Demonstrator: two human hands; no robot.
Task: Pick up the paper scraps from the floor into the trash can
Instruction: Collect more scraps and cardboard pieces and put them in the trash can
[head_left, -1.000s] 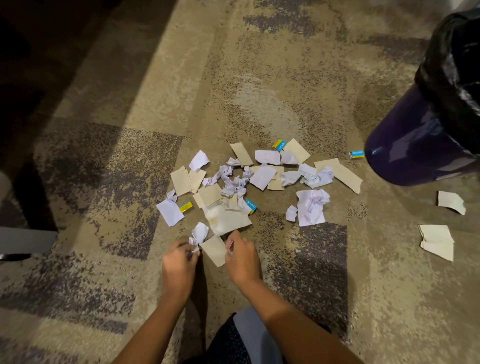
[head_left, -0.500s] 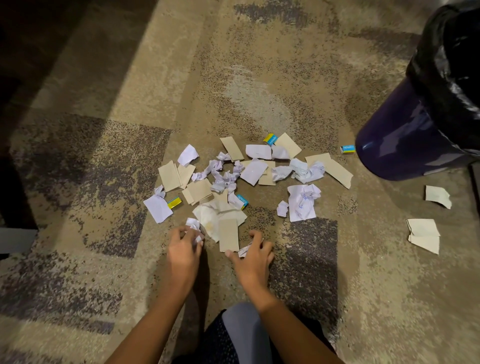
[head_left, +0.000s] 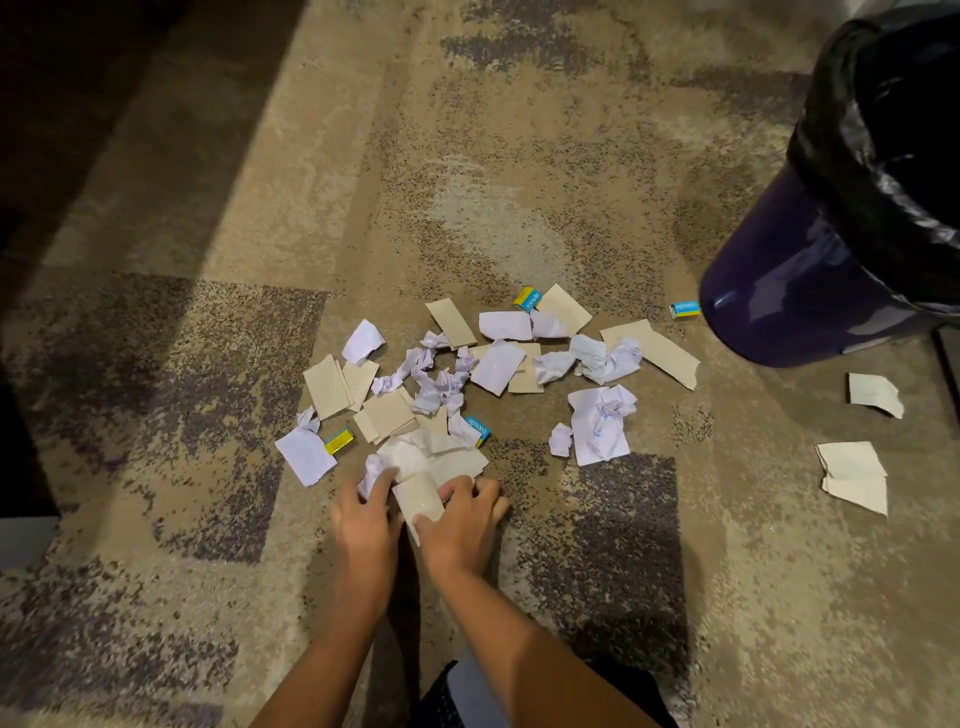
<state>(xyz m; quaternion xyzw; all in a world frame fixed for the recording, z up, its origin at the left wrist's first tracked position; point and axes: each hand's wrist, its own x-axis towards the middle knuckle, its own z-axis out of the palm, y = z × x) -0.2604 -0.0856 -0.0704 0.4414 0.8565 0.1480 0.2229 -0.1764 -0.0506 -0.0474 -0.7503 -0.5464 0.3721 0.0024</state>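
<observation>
Several white crumpled and tan flat paper scraps lie scattered on the patterned carpet. At the near edge of the pile, my left hand and my right hand are close together. Both curl their fingers round a tan scrap held between them. The left fingers also close on a crumpled white scrap. The dark purple trash can with a black liner stands at the far right, apart from both hands.
Two more tan scraps lie to the right, near the can. Small blue-and-yellow packets lie among the scraps. A dark piece of furniture edges the left side. My knee shows at the bottom.
My hands have come together from either side and gathered the tan scrap and the crumpled white one between them. The view has shifted slightly.
</observation>
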